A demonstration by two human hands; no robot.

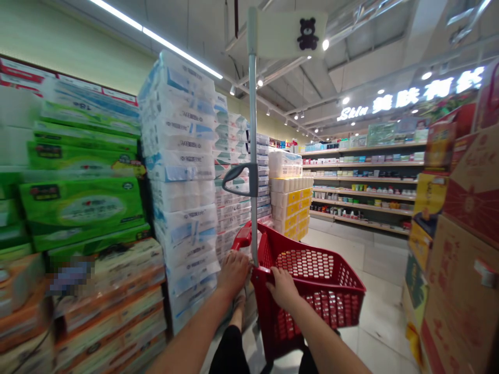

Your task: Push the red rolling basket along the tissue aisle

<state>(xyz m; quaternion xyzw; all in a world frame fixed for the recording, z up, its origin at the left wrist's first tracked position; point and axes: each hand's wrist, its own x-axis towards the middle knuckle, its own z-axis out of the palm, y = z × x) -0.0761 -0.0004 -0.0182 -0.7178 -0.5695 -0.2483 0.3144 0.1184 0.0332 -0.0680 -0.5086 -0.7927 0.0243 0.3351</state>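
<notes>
A red plastic shopping cart (331, 283) stands in front of me in a store aisle, its basket holding nothing that I can see. My left hand (234, 271) rests closed over the cart's near rim, just left of a grey pole (253, 156). The pole rises from the cart and carries a white flag with a black bear (307, 34). My right hand (283, 289) grips the same rim just right of the pole, fingers curled over the edge. Both forearms reach in from the bottom of the view.
Tall stacks of tissue and toilet-paper packs (179, 171) line the left side, close to the cart. Red and brown cartons (463, 208) crowd the right edge. Shelves of small goods (362, 182) stand farther ahead, and pale floor tiles (374, 311) run between them.
</notes>
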